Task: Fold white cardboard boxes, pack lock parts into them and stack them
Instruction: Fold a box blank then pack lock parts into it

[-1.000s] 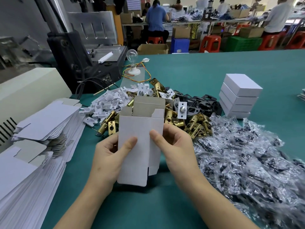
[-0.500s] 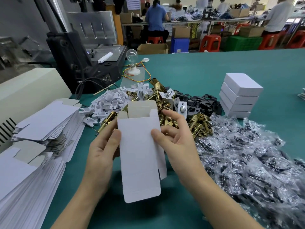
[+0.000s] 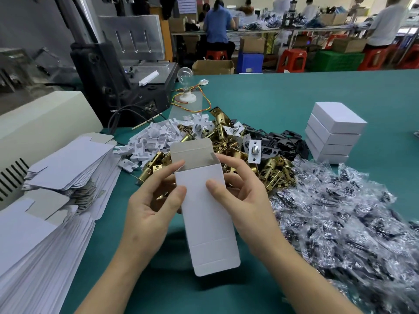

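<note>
Four stacked boxes (image 3: 333,132), teal workshop table (image 3: 283,98)

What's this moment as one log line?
stage: folding | left hand: holds cardboard box | right hand: holds cardboard box | top flap: open | finished stack: far right

No text, label or number is legible anywhere.

Part-folded white box (image 3: 205,214), top flap open, before brass lock parts (image 3: 275,168); box stack (image 3: 333,134) far right.
</note>
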